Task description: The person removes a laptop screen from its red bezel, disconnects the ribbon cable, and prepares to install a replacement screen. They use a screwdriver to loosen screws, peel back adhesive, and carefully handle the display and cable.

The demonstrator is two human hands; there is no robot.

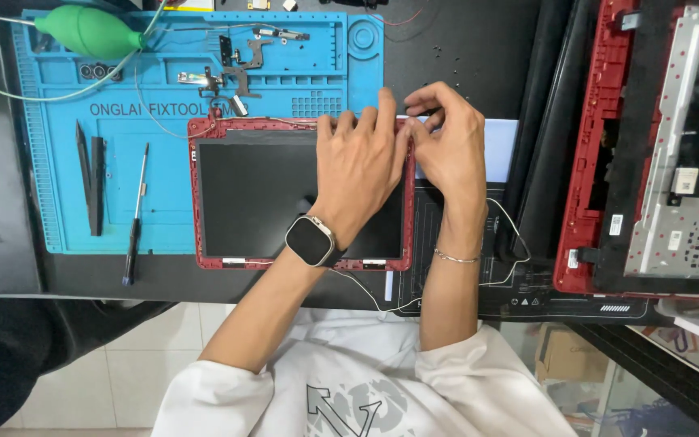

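On dark surface (463,48), head view: blue repair mat (58,162) at left, screwdriver (134,218) and green air blower (91,31) on it; white tiled floor below. Red-framed screen panel (252,198) lies half on mat. Left hand (357,166) flat on panel's right part, grip released. Right hand (446,142) at panel's upper right corner, fingertips pinched; what they pinch hidden. Red laptop chassis (608,162) at right, cut off by edge.

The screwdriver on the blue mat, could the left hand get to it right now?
Probably yes. The screwdriver lies alone on the blue mat, nothing covering it. The left hand rests on the red-framed screen beside it, holding nothing, with only flat screen and mat between them.
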